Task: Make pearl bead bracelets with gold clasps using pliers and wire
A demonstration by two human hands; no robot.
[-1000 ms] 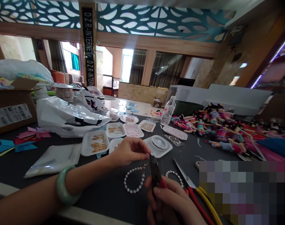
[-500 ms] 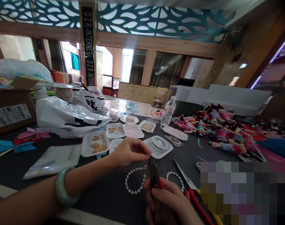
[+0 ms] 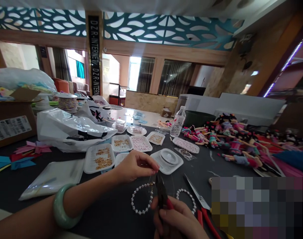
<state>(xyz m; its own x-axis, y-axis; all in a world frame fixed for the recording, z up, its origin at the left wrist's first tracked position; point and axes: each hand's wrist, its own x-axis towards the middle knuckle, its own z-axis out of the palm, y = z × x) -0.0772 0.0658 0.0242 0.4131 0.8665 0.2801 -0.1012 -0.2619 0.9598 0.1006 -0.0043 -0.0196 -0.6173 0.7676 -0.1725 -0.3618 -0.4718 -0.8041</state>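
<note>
My left hand (image 3: 137, 167), its wrist in a green bangle (image 3: 64, 205), is closed in a pinch. What its fingertips hold is too small to make out. My right hand (image 3: 176, 215) grips a pair of red-handled pliers (image 3: 161, 191), jaws pointing up, tips just below the left fingertips. Beneath the left hand a strand of pale beads (image 3: 133, 202) curves on the dark table, with a gold-coloured bit (image 3: 151, 184) at its upper end. Another beaded strand (image 3: 186, 192) lies beyond the right hand. Thin clear thread loops beside the pliers.
Scissors (image 3: 194, 189) and red-handled tools (image 3: 208, 220) lie right. Trays of gold pieces (image 3: 103, 159) and pale beads (image 3: 140, 143), plus a tray with a white spool (image 3: 169, 156), stand ahead. A water bottle (image 3: 178, 122), dolls (image 3: 228, 136) and a plastic packet (image 3: 53, 176) surround them.
The view has tipped up slightly, so the table things sit lower in the picture. Both hands keep nearly the same pose, with the pliers still at the left fingertips.
</note>
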